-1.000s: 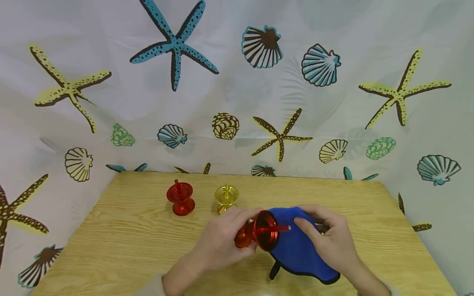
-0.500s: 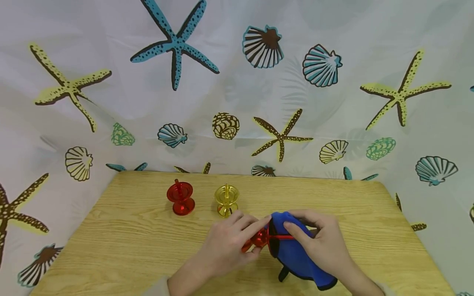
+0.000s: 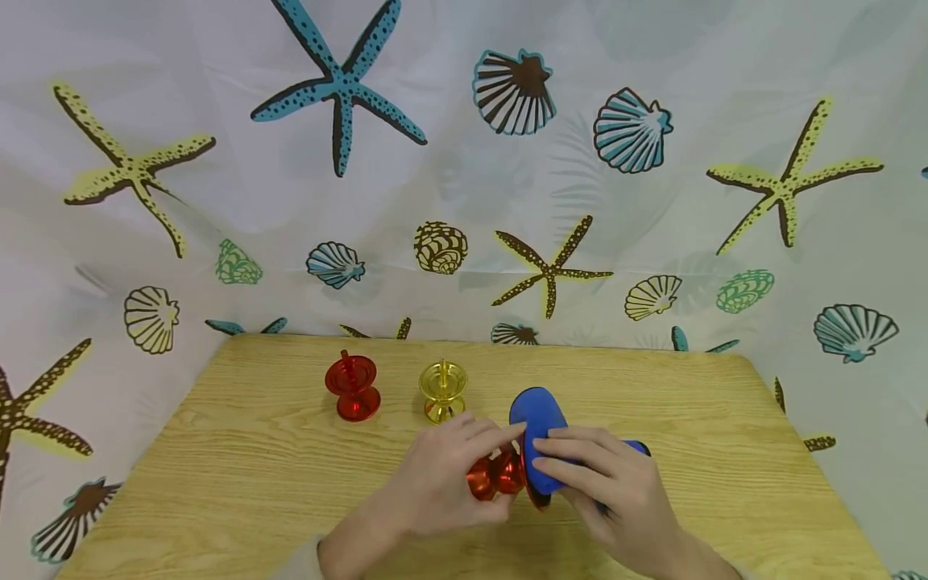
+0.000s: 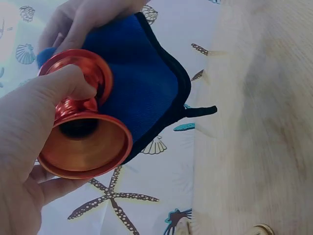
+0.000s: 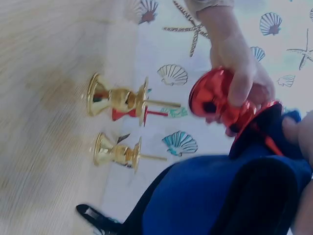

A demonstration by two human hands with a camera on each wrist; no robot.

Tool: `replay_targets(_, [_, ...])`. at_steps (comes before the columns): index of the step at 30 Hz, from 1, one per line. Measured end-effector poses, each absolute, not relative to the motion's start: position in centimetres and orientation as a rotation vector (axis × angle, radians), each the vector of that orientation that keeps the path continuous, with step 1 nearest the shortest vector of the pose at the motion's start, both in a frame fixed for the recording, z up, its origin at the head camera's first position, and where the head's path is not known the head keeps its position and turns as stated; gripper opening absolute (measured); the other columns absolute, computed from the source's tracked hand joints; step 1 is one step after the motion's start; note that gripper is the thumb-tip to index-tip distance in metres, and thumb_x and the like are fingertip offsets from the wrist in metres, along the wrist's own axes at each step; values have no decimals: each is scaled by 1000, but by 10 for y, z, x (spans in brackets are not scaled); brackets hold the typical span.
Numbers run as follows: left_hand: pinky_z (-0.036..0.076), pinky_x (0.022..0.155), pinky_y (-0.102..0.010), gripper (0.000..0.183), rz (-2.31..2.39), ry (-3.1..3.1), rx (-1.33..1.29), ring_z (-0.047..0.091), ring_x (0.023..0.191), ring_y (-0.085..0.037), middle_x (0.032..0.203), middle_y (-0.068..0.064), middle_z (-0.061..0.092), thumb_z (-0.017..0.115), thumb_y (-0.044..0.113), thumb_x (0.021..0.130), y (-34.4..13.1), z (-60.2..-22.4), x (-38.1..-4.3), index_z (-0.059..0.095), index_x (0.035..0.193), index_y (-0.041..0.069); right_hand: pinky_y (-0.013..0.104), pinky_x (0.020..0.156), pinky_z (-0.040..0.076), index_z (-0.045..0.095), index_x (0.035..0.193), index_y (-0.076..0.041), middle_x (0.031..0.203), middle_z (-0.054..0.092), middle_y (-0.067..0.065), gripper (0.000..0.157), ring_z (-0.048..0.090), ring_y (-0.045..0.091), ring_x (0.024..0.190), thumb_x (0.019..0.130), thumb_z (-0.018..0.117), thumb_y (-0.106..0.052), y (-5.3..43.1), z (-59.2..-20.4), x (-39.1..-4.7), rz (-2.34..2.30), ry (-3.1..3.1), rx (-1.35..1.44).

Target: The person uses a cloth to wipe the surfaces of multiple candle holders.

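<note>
My left hand [image 3: 449,475] grips a shiny red candle holder [image 4: 88,152] by its stem, tilted sideways above the table with the dish towards the right. In the left wrist view the thumb lies across the stem and the hollow base faces the camera. A blue cloth [image 3: 538,435] with black edging and a short black strap covers the dish in the head view. My right hand [image 3: 616,483] holds this cloth, several fingers spread over it against the dish. The spike is mostly hidden; a bit of red [image 5: 271,144] shows beside the cloth in the right wrist view.
Farther back on the wooden table [image 3: 275,467] stand another red candle holder [image 3: 353,387] and a gold candle holder [image 3: 443,391], both upright. The right wrist view shows a second gold candle holder [image 5: 117,152]. A curtain with shells and starfish [image 3: 464,161] hangs behind.
The cloth has moved from beside the red candle holder onto its dish, covering the spike. My right hand has turned, its fingers now over the cloth. My left hand keeps its grip.
</note>
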State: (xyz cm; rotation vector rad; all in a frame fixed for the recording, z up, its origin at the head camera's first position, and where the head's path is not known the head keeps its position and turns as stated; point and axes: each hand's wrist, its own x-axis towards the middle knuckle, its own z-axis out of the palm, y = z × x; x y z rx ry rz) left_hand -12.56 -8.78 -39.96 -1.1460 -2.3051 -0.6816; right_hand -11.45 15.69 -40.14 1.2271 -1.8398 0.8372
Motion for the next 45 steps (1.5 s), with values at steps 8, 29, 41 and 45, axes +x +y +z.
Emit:
replay_targets(8, [45,70,-9,64,-705,-2413,-1192,64,85,-7,106,3,79,90,29,73,-88,-392,-123,73,131,12,26,95,61,81,111,-5,105,81,14,23,75,30,97,108,61,-16,162,-403,-118,745,-1725,1336])
replay_targets(29, [50,57,-14,74,-330,-2142,-1115,57,78,-8,96,5,74,95,32,66,-81,-406,-117,73,133,13,19,76,62,81,110,-11,103,83,3,21,80,12,89,90,80,-3,153,-386,-102,1198,-2335,782])
replay_targets(41, [54,71,-14,71,-571,-2245,-1173,67,87,-9,103,3,79,96,33,66,-87,-401,-120,74,129,12,31,85,64,79,117,-16,119,79,6,28,77,23,102,111,52,-23,178,-386,-116,548,-1929,1437])
replay_targets(45, [53,71,-14,70,-588,-2258,-1182,66,87,-9,102,3,78,95,33,67,-88,-401,-121,74,130,11,27,87,63,78,118,-12,118,79,9,27,77,23,100,111,53,-19,187,-383,-117,569,-1902,1458])
